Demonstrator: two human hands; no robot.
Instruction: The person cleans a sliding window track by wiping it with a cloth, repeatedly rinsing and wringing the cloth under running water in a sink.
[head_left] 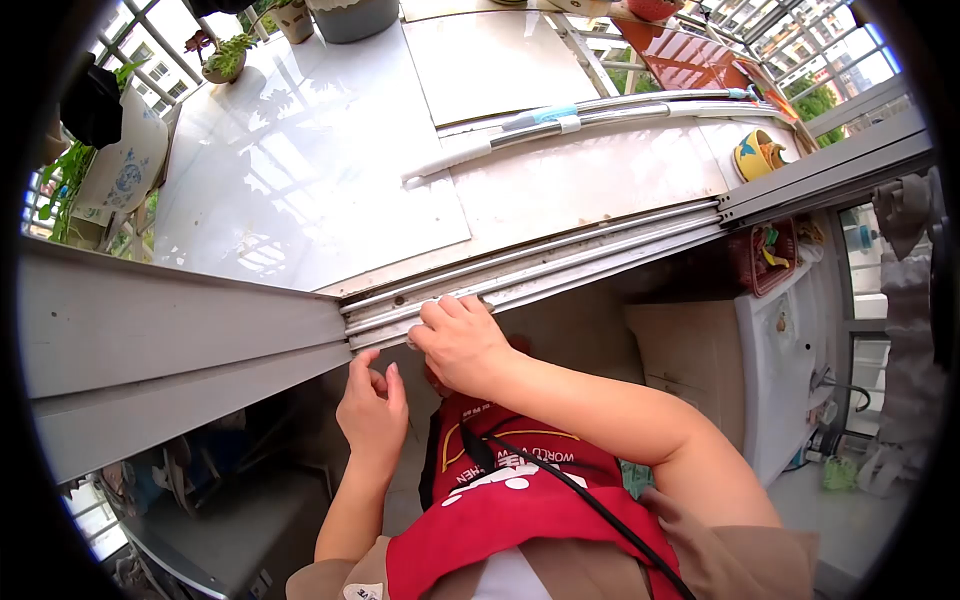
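My right hand (458, 340) is closed, its curled fingers pressed down on the sliding-window track (580, 262). A small dark edge shows beside its fingertips, and I cannot tell what it belongs to. Just below the left end of the track is my left hand (374, 408), thumb and forefinger apart, nothing between them. Its fingertips come close to the frame's lower edge. Metal rails run along the track, with brown dirt in the grooves. A red apron (520, 500) with white lettering covers my front, under both forearms.
Beyond the track lies a white tiled ledge (300, 170) bearing long metal poles (600, 118), a yellow pot (757, 155) and potted plants (228, 60). Grey window frames (180, 330) flank the opening. A white washing machine (785, 370) with a red basket (768, 262) stands right.
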